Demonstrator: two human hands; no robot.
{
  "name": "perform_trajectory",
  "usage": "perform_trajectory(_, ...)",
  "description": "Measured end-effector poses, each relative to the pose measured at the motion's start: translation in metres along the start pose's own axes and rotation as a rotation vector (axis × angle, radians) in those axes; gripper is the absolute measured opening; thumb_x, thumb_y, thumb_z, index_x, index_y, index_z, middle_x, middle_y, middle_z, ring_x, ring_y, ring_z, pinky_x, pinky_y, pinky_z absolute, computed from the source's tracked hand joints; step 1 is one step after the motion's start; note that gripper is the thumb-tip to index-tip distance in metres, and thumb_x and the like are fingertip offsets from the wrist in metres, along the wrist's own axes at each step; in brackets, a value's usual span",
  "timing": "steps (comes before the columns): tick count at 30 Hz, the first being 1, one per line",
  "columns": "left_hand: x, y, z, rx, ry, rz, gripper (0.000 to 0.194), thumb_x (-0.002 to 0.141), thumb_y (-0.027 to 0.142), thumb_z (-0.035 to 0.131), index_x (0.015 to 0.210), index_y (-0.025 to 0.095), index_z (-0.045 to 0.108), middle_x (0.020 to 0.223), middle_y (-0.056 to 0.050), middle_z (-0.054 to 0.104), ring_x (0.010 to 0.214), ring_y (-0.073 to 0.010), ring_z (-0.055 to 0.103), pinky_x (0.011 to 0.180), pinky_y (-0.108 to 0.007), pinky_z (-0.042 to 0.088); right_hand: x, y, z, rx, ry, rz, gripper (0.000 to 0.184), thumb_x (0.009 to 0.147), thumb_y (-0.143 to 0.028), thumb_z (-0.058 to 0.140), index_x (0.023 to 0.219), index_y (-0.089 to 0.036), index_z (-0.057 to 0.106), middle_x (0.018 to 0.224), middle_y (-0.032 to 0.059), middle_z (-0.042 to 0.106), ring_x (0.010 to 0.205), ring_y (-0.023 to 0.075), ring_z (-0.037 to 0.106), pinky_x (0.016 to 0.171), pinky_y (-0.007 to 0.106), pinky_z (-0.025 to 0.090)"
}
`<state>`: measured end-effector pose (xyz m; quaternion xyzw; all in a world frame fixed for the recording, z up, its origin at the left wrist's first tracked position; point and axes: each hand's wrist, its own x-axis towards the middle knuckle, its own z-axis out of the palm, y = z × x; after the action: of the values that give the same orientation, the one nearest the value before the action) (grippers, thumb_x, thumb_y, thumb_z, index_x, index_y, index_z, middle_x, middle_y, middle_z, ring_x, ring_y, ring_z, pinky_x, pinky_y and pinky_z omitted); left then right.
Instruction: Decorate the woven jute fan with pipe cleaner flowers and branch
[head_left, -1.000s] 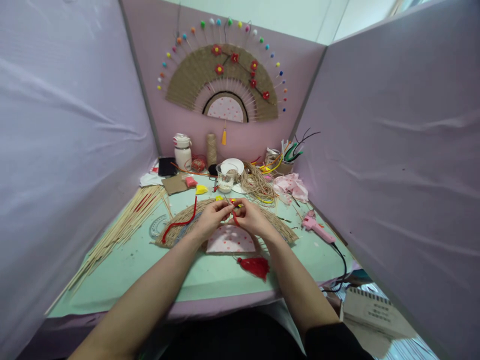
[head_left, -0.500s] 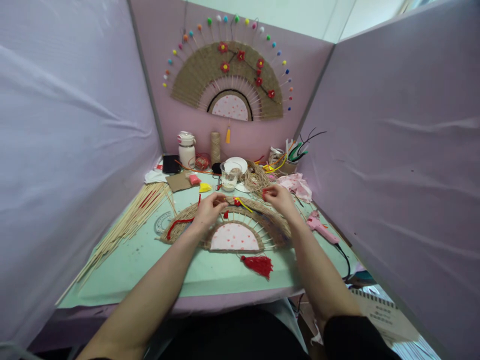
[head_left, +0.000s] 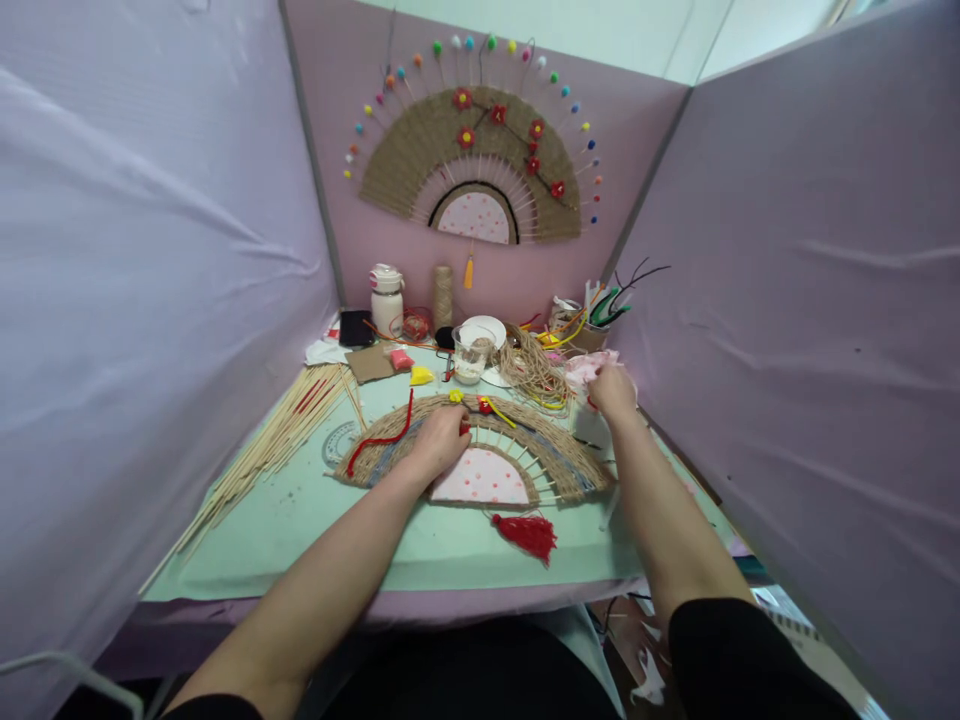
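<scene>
A fan of woven twine (head_left: 405, 425) lies on the table, with a pale red-dotted half circle (head_left: 484, 478) at its base. My left hand (head_left: 441, 440) rests over the fan's middle, fingertips closed on a small red piece (head_left: 465, 429). Just above it sit a yellow piece (head_left: 455, 397) and a red flower (head_left: 484, 405) beside a yellow pipe cleaner (head_left: 501, 412). My right hand (head_left: 613, 392) is off the fan's right side, in front of the pink cloth (head_left: 589, 368). Its fingers are closed, and a bit of red (head_left: 592, 403) shows under them.
Thin wooden sticks (head_left: 262, 450) and a protractor (head_left: 339, 443) lie left. A red tassel (head_left: 529, 535) lies in front of the fan. Behind stand a white bottle (head_left: 387, 300), twine spool (head_left: 443, 295), clear cup (head_left: 470, 355) and loose twine (head_left: 532, 365). A finished fan (head_left: 420, 140) hangs on the back wall.
My right hand has moved right, away from the fan, with the red bit. My left hand has come down onto the small red piece, uncovering the yellow piece. The pink glue gun is no longer visible.
</scene>
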<state>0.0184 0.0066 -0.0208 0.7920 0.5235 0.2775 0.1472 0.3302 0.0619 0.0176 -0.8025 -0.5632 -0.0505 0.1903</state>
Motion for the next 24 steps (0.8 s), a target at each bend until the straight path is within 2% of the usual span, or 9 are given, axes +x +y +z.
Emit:
perform_trajectory(1,0.0,0.001,0.0,-0.019,0.007,-0.007,0.017,0.069,0.015,0.058,0.085,0.02,0.061,0.087,-0.009,0.064,0.087,-0.0258,0.058,0.077,-0.033,0.042,-0.009,-0.014,-0.004,0.039,0.06,-0.056,0.032,0.078,-0.015,0.051,0.106,-0.009,0.065,0.105,0.0201,0.062,0.093,0.0248,0.059,0.074,0.032,0.04)
perform_trajectory(3,-0.001,0.001,-0.001,-0.059,0.025,-0.024,0.022,0.07,0.012,0.057,0.09,0.019,0.061,0.087,-0.009,0.065,0.087,-0.0256,0.059,0.077,-0.033,0.042,-0.034,-0.049,-0.007,0.171,0.051,-0.344,0.027,0.08,-0.017,0.053,0.102,-0.016,0.067,0.105,0.0137,0.062,0.096,0.0232,0.057,0.078,0.031,0.039)
perform_trajectory(5,-0.002,0.0,-0.002,-0.11,0.044,-0.037,0.024,0.069,0.011,0.057,0.091,0.019,0.061,0.082,-0.008,0.065,0.082,-0.0245,0.059,0.074,-0.033,0.042,-0.062,-0.084,-0.002,0.28,-0.123,-0.636,0.021,0.077,-0.019,0.059,0.095,-0.023,0.07,0.099,0.0076,0.065,0.095,0.0225,0.056,0.081,0.032,0.037)
perform_trajectory(7,-0.002,-0.002,-0.002,-0.183,0.067,-0.044,0.025,0.07,0.011,0.056,0.093,0.019,0.061,0.078,-0.006,0.065,0.076,-0.0229,0.06,0.071,-0.032,0.042,-0.086,-0.11,0.009,0.346,-0.262,-0.763,0.016,0.075,-0.02,0.065,0.089,-0.025,0.071,0.091,0.0048,0.066,0.093,0.0233,0.055,0.081,0.033,0.035)
perform_trajectory(10,0.0,-0.007,0.0,-0.329,0.109,-0.064,0.027,0.07,0.012,0.057,0.096,0.019,0.059,0.076,-0.003,0.066,0.072,-0.0202,0.061,0.068,-0.03,0.043,-0.106,-0.127,0.024,0.456,-0.283,-0.738,0.012,0.074,-0.021,0.066,0.086,-0.024,0.07,0.087,0.0042,0.066,0.09,0.0225,0.055,0.081,0.033,0.034)
perform_trajectory(15,0.006,-0.011,0.002,-0.471,0.149,-0.101,0.025,0.069,0.012,0.059,0.094,0.018,0.059,0.076,-0.003,0.066,0.071,-0.0178,0.062,0.07,-0.03,0.045,-0.11,-0.122,0.026,0.569,-0.243,-0.71,0.01,0.078,-0.02,0.06,0.074,-0.021,0.068,0.079,0.0031,0.067,0.083,0.0191,0.056,0.083,0.033,0.035)
perform_trajectory(18,0.007,-0.008,-0.001,-0.598,0.193,-0.168,0.02,0.07,0.017,0.062,0.09,0.016,0.06,0.084,-0.005,0.066,0.079,-0.0178,0.062,0.076,-0.032,0.046,-0.11,-0.118,0.023,0.785,-0.227,-0.583,0.012,0.08,-0.025,0.057,0.079,-0.02,0.068,0.08,0.0039,0.067,0.08,0.0176,0.058,0.079,0.031,0.04)
perform_trajectory(21,0.005,0.001,-0.006,-0.857,0.117,-0.249,0.029,0.066,0.02,0.068,0.093,0.015,0.059,0.087,-0.006,0.066,0.081,-0.0171,0.062,0.077,-0.032,0.047,-0.111,-0.117,0.022,1.071,-0.233,-0.419,0.018,0.08,-0.031,0.057,0.084,-0.017,0.067,0.083,0.0053,0.068,0.079,0.0167,0.06,0.077,0.03,0.045)
perform_trajectory(24,0.001,0.012,-0.008,-1.081,-0.001,-0.258,0.035,0.063,0.022,0.073,0.095,0.014,0.059,0.086,-0.006,0.067,0.078,-0.0155,0.062,0.073,-0.03,0.047,-0.112,-0.118,0.021,1.233,-0.279,-0.356,0.021,0.076,-0.035,0.06,0.083,-0.016,0.067,0.083,0.0058,0.069,0.077,0.0172,0.061,0.075,0.031,0.047)
